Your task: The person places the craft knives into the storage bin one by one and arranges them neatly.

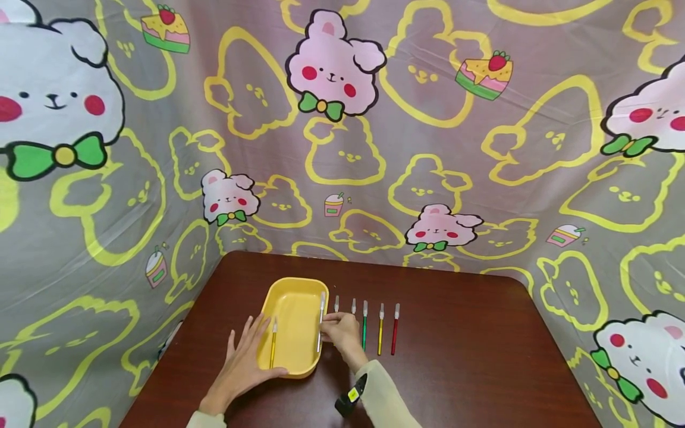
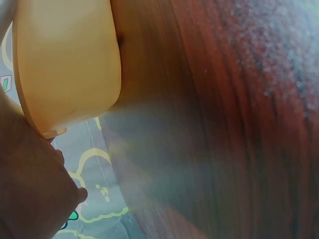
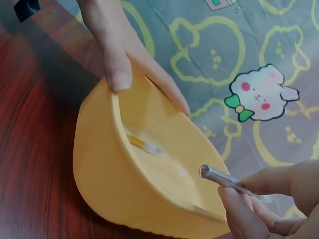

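Observation:
A yellow plastic tray (image 1: 295, 339) sits on the table, its near wall (image 2: 70, 59) filling part of the left wrist view. My left hand (image 1: 241, 362) lies along its left side with spread fingers, the thumb (image 3: 119, 79) on the near rim. Above the tray's right edge, my right hand (image 1: 344, 334) pinches a slim silver pen-shaped tool (image 3: 222, 178) with a clear cap, between thumb and fingers. Inside the tray at left lies a similar yellow tool (image 1: 273, 343), clear cap pointing away. Whether these are pens or craft knives I cannot tell.
Right of the tray lie more capped tools in a row: green (image 1: 365, 327), yellow (image 1: 380, 333) and red (image 1: 395, 333). Two others (image 1: 354, 306) are partly hidden by my right hand. A patterned cloth (image 1: 348, 142) surrounds the dark brown table (image 1: 455, 356).

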Motion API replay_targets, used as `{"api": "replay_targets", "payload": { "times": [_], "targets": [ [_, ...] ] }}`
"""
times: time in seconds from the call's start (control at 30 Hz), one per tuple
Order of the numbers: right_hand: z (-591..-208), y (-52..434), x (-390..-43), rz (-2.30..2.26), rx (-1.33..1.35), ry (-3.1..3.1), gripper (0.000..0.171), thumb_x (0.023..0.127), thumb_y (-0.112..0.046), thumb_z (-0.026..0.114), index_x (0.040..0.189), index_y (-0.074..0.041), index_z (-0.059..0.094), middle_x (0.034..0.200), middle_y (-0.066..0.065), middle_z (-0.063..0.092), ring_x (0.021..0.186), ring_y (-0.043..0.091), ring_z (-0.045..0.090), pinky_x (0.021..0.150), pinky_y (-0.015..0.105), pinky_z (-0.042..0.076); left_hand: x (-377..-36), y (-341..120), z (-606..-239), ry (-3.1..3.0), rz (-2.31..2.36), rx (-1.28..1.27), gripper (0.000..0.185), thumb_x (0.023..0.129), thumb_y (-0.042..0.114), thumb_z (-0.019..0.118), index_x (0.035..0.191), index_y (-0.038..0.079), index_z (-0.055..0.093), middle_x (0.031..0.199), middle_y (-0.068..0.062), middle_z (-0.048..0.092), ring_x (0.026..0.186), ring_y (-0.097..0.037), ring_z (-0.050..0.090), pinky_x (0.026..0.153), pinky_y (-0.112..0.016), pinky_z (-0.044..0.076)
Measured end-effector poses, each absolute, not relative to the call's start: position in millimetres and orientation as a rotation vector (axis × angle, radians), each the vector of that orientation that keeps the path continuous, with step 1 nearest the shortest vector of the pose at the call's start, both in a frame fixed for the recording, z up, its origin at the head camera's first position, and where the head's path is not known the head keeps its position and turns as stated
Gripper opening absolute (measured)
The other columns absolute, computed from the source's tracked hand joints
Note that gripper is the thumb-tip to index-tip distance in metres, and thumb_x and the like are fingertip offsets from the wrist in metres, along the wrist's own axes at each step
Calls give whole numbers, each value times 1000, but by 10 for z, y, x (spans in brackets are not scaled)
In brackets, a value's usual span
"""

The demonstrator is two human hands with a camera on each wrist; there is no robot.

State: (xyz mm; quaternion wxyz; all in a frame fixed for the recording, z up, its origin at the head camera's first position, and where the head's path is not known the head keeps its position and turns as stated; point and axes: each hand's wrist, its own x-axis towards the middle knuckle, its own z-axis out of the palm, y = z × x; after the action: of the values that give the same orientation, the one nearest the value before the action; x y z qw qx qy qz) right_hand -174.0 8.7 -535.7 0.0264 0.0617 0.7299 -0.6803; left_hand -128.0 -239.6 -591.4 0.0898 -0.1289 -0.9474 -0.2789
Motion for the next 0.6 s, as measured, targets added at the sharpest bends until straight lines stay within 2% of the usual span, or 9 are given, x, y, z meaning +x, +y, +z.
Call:
{"api": "replay_targets", "payload": {
  "times": [0.23,0.6],
  "targets": [
    [-5366,-84,-1723,-2114,175,2254,11,82,14,73,93,13,72,82,20,77,69,19,73,59,33,63,-1270,-2389,-5912,-2816,-825,-387,126,69,70,87,165,8,34,171,-18,28,154,-51,24,114,-80,12],
    [-5410,-313,-1713,-2046,213,2314,7,82,13,77,88,10,75,77,14,77,65,21,75,61,38,64,-1279,-2399,-5914,-2843,-812,-383,126,69,72,86,166,10,33,172,-17,27,156,-49,21,115,-80,10]
  ]
}}
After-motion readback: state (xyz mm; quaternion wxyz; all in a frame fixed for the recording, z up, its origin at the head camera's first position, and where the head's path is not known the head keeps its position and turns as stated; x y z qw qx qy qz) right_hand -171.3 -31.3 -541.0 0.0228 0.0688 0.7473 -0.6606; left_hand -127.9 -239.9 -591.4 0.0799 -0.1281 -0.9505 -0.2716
